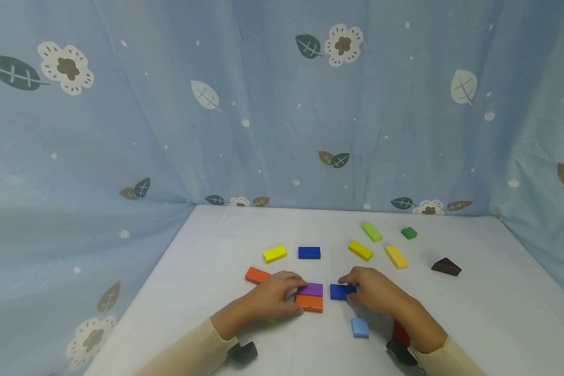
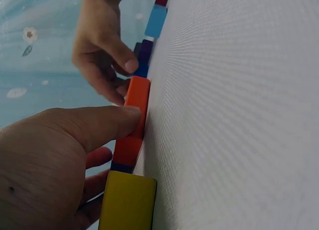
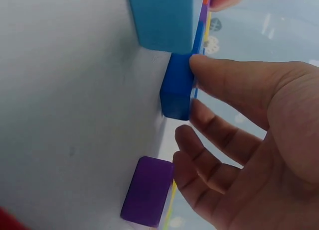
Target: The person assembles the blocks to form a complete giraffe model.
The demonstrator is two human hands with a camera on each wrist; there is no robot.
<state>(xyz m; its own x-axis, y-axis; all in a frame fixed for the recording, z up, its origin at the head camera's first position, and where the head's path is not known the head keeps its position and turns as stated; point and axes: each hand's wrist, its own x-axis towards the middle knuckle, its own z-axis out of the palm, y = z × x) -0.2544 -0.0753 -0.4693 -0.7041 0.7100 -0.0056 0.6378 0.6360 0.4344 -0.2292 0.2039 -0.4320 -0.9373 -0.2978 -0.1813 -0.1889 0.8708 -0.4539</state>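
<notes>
Side by side on the white table lie a purple block (image 1: 314, 289) and an orange block (image 1: 311, 304), touching along their long sides. My left hand (image 1: 273, 295) holds this pair at its left end, thumb on the orange block and fingertips by the purple one. To their right, across a small gap, is a dark blue block (image 1: 339, 292). My right hand (image 1: 375, 290) pinches the blue block at its right end between thumb and fingers; the right wrist view shows the thumb on its side. A light blue block (image 1: 360, 328) lies just below the right hand.
Farther back are a blue block (image 1: 309, 253), yellow blocks (image 1: 274, 254) (image 1: 360, 250), a light orange block (image 1: 397, 257), green blocks (image 1: 372, 232) (image 1: 409, 233) and a dark triangular block (image 1: 446, 267). A red-orange block (image 1: 257, 275) sits behind the left hand. A red block (image 1: 401, 333) is partly hidden by the right forearm.
</notes>
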